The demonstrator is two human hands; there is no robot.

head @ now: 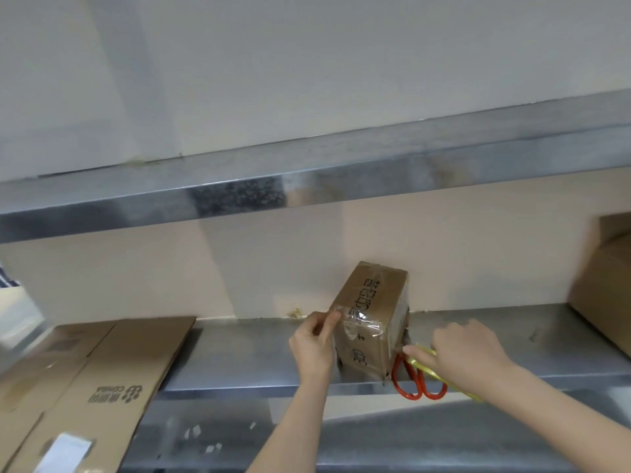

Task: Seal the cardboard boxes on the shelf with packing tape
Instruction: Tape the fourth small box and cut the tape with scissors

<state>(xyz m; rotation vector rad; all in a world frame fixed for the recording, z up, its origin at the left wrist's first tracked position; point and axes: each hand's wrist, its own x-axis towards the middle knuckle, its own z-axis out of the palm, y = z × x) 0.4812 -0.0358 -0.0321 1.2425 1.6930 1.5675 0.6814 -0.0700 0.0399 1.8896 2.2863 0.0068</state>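
1. We see the small brown cardboard box (370, 302) with black print standing on end near the middle of the grey steel shelf (239, 353), its back close to the pale wall (239, 274). Whether it touches the wall is hidden.
2. A band of clear packing tape (362, 322) wraps its front, wrinkled and glaring. Where the band ends we cannot make out.
3. The left hand (312, 346) holds the box at 9 o'clock, thumb on the taped edge, fingers curled against the side. It covers that side's lower part.
4. The right hand (469, 353) sits at 4 o'clock, its forefinger (415, 353) stretched out to the box's lower right edge. A yellow-green translucent strip (426, 367) runs beneath the hand. We cannot tell whether the hand grips it, or what it is.
5. Red-handled scissors (418, 387) lie at 5 o'clock of the box by the shelf's front lip. Their blades are hidden behind the hand and the strip.
6. At 8 o'clock a flattened brown cardboard sheet (112, 370) with a printed logo overhangs the front edge and runs out of view.
7. At 3 o'clock, well apart, a larger brown cardboard box (604, 295) is cut off by the frame.
8. Bare steel lies open between the sheet and the left hand.
9. At 12 o'clock the upper steel shelf (307, 189) hangs well above the box.
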